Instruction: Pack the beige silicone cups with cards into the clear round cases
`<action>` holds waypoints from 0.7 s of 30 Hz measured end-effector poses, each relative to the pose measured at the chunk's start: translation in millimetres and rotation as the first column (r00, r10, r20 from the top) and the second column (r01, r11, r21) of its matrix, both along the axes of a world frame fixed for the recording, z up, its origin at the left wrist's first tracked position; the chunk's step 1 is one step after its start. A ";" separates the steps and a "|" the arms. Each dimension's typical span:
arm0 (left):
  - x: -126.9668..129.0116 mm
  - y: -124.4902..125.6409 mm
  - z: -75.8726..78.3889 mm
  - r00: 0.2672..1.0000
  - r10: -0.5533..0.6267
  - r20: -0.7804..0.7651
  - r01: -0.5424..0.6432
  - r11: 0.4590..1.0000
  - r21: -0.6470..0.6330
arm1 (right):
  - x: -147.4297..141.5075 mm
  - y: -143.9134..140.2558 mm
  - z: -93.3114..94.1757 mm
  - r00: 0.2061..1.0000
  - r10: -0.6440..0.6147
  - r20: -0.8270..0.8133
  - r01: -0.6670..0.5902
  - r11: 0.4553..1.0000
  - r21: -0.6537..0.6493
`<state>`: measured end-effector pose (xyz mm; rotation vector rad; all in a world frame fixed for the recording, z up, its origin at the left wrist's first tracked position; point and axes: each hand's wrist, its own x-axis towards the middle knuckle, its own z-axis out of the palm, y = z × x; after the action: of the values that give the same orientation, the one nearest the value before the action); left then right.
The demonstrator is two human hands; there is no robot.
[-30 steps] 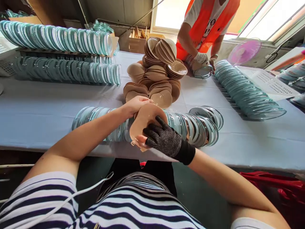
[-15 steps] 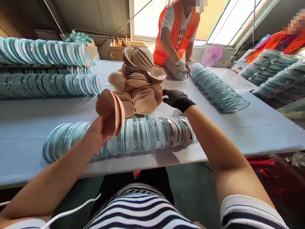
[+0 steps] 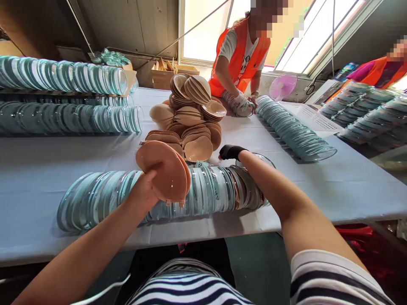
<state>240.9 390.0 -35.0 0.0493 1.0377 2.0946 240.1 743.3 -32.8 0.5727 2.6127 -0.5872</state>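
"What's raised above the table [image 3: 318,190]?"
"Glossy brown, rounded cup pads [image 3: 162,169], at least two layered together, tilted, with small clasps at the lower rim."
"Over what?"
"A row of clear, round plastic cases [image 3: 203,190], standing on edge along the near edge."
"And beyond?"
"A heap of tan, shallow cup pads [image 3: 199,148], some stacks upright, others hollow side up."

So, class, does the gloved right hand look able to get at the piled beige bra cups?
Probably yes: the right hand is close beside the piled bra cups, with nothing visible between them.
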 end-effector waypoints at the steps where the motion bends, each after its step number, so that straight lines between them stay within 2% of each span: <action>1: 0.2 0.9 1.0 1.000 0.008 -0.003 -0.008 1.000 0.010 | 1.5 4.0 9.5 0.998 -0.020 -0.055 0.020 1.000 0.013; 4: -0.1 4.6 9.2 0.982 0.182 0.044 -0.181 0.983 -0.020 | 7.9 2.5 51.5 0.957 -0.042 -0.286 0.055 0.998 0.038; 6: -1.3 6.9 16.7 0.972 0.212 0.098 -0.204 0.975 -0.083 | 15.8 -13.8 86.4 0.879 -0.035 -0.476 0.040 0.999 0.001; 8: -2.1 9.5 23.7 0.980 0.136 0.143 -0.127 0.990 -0.069 | 26.6 -40.8 119.3 0.746 -0.034 -0.665 -0.052 0.993 -0.109; 9: -1.9 11.3 26.6 0.985 0.074 0.153 -0.072 0.997 -0.022 | 32.1 -56.5 132.8 0.642 -0.056 -0.765 -0.158 0.966 -0.203; 10: -0.9 13.7 28.8 0.989 0.014 0.149 -0.021 0.999 0.042 | 37.0 -72.7 143.7 0.568 -0.054 -0.821 -0.261 0.934 -0.242; 12: 3.1 20.1 31.1 0.992 -0.072 0.102 0.053 0.983 0.174 | 43.2 -103.1 157.2 0.526 -0.009 -0.850 -0.397 0.882 -0.254; 14: 8.7 26.8 30.6 0.994 -0.094 0.064 0.075 0.966 0.248 | 45.7 -127.4 161.2 0.516 0.090 -0.852 -0.439 0.882 -0.173; 15: 11.5 29.5 29.6 0.993 -0.101 0.069 0.079 0.962 0.263 | 47.1 -136.7 160.5 0.485 0.133 -0.864 -0.440 0.891 -0.109; 17: 15.9 31.9 27.7 0.986 -0.118 0.119 0.082 0.960 0.268 | 53.4 -150.1 154.5 0.372 0.264 -0.890 -0.407 0.908 0.099; 18: 17.0 31.6 27.1 0.982 -0.128 0.142 0.085 0.958 0.275 | 59.1 -154.8 149.1 0.320 0.367 -0.874 -0.383 0.893 0.235; 19: 17.5 30.4 26.9 0.979 -0.135 0.155 0.085 0.953 0.291 | 66.4 -158.5 142.2 0.284 0.490 -0.824 -0.369 0.850 0.377; 21: 17.0 26.4 27.4 0.980 -0.124 0.158 0.067 0.942 0.329 | 83.4 -163.4 124.6 0.252 0.720 -0.646 -0.379 0.688 0.619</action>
<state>258.0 416.4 -7.5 0.0727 0.5690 2.1160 323.5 579.9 91.8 -0.9365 3.5671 -0.1247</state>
